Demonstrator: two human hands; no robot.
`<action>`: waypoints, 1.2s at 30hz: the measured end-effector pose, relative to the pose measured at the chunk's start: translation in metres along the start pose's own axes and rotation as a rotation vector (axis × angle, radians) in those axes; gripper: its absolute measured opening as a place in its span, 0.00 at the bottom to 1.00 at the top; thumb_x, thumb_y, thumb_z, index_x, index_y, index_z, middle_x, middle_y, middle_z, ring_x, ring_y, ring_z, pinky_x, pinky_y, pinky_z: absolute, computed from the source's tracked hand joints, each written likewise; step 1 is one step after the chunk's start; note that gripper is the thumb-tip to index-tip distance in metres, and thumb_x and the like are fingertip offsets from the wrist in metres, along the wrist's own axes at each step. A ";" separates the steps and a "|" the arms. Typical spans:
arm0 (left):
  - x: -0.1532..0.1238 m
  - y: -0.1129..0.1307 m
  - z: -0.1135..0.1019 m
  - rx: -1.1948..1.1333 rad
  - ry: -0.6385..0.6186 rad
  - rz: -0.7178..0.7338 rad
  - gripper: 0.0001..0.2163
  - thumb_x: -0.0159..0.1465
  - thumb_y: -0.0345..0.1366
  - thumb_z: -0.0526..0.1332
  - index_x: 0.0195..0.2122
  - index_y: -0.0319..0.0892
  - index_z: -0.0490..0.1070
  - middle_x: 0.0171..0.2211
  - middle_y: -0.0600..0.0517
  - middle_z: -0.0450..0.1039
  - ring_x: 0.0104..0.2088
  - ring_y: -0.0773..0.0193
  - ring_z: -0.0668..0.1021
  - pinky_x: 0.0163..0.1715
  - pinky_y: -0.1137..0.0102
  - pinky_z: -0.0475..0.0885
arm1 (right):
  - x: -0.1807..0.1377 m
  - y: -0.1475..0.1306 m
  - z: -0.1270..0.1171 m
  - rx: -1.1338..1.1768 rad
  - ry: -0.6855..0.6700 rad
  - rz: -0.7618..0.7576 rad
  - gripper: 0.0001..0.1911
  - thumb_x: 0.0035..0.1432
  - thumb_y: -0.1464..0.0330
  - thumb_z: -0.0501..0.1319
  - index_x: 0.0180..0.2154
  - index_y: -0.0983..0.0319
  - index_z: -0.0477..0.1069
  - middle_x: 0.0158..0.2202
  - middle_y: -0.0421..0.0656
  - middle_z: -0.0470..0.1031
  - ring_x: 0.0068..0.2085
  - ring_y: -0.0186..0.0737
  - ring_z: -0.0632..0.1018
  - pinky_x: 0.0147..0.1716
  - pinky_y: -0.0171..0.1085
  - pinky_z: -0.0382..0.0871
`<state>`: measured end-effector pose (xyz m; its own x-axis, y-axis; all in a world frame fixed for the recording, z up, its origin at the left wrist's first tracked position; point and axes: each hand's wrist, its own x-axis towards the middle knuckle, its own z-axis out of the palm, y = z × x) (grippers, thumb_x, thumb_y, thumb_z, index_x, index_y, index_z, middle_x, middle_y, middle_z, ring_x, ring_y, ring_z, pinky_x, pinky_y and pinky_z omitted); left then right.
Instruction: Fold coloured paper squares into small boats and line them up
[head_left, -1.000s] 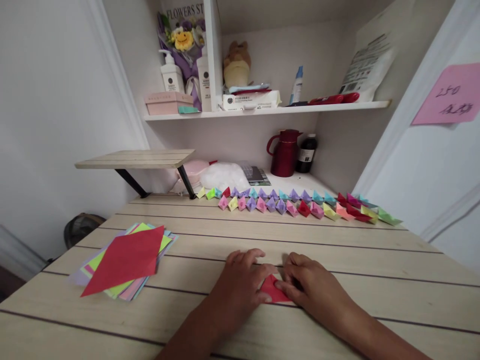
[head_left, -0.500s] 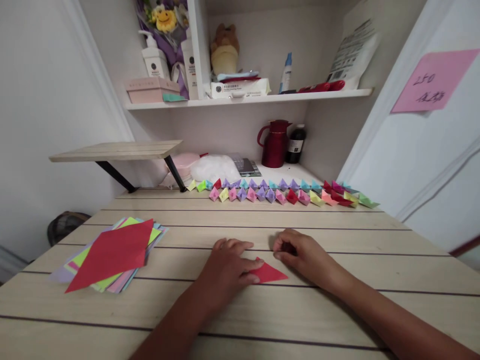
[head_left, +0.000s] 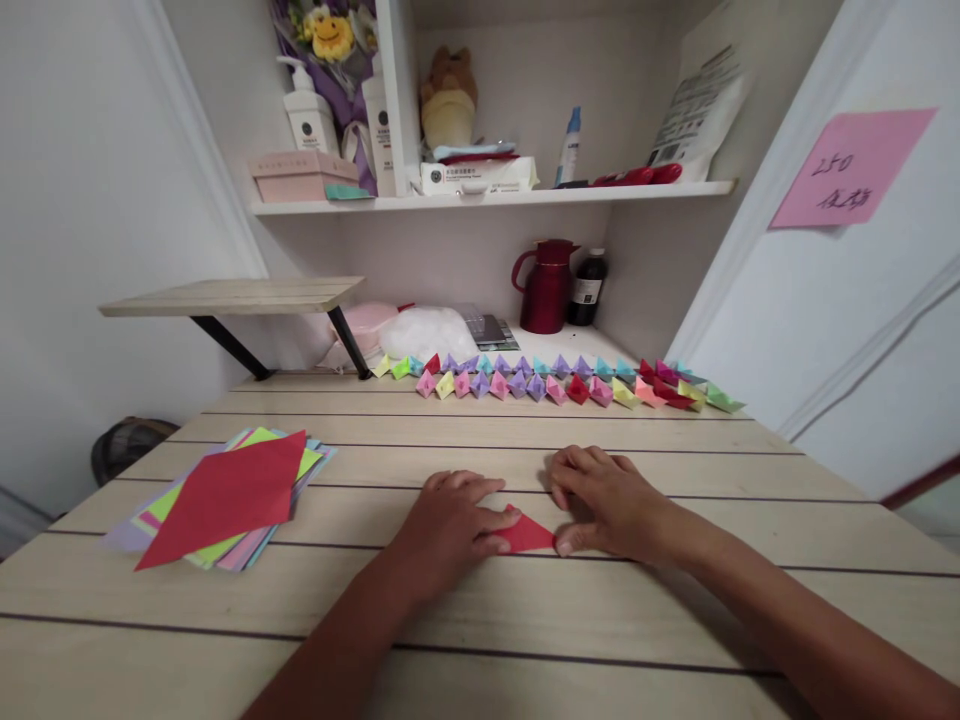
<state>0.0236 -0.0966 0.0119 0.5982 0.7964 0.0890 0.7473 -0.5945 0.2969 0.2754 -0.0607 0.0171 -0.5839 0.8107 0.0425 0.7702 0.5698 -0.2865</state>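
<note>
A small folded triangle of red paper (head_left: pixel 529 534) lies on the table in front of me. My left hand (head_left: pixel 450 520) holds its left end against the tabletop, and the thumb area covers part of it. At the triangle's right tip, the thumb of my right hand (head_left: pixel 604 500) touches or nearly touches the paper. The right fingers are bent and stand apart from that thumb, with a gap between them. Off to the left is a stack of coloured paper sheets (head_left: pixel 247 555), topped by a red sheet (head_left: pixel 232 495).
Several folded paper boats (head_left: pixel 517 385) stand in two rows along the table's back edge. A small raised wooden shelf (head_left: pixel 232 296) is at back left. Behind the boats are a dark red jug (head_left: pixel 546 290) and a dark bottle (head_left: pixel 587 288).
My right hand has lowered its thumb to the right tip of the red triangle, and its fingers have spread apart. The left hand stays on the paper. The view has shifted slightly.
</note>
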 end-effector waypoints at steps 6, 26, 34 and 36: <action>-0.001 0.001 -0.002 -0.046 -0.003 -0.007 0.14 0.63 0.44 0.59 0.50 0.60 0.72 0.60 0.55 0.64 0.59 0.50 0.65 0.56 0.51 0.57 | 0.000 0.014 -0.010 0.131 0.054 0.072 0.08 0.47 0.64 0.67 0.29 0.57 0.69 0.37 0.41 0.72 0.40 0.46 0.72 0.40 0.43 0.64; -0.004 -0.016 0.005 -0.342 0.103 -0.085 0.27 0.51 0.46 0.69 0.52 0.50 0.66 0.58 0.51 0.65 0.58 0.52 0.64 0.58 0.56 0.52 | 0.009 -0.032 0.019 0.523 -0.020 -0.134 0.25 0.55 0.68 0.62 0.55 0.54 0.63 0.48 0.45 0.66 0.40 0.40 0.71 0.41 0.39 0.68; 0.001 -0.015 0.012 -0.273 0.131 -0.051 0.20 0.57 0.49 0.63 0.48 0.49 0.66 0.58 0.50 0.66 0.57 0.53 0.65 0.57 0.56 0.52 | 0.007 -0.029 0.022 0.406 -0.010 -0.149 0.16 0.56 0.62 0.63 0.46 0.54 0.68 0.48 0.45 0.66 0.49 0.46 0.69 0.48 0.42 0.63; 0.003 -0.016 0.013 -0.255 0.141 -0.046 0.19 0.59 0.50 0.62 0.48 0.50 0.67 0.58 0.51 0.65 0.57 0.53 0.65 0.57 0.56 0.52 | 0.006 -0.030 0.021 0.373 -0.015 -0.144 0.15 0.54 0.61 0.64 0.44 0.54 0.68 0.47 0.44 0.66 0.48 0.45 0.69 0.47 0.41 0.63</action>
<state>0.0170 -0.0860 -0.0047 0.5060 0.8400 0.1960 0.6650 -0.5246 0.5315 0.2436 -0.0761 0.0059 -0.6846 0.7228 0.0945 0.5361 0.5871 -0.6065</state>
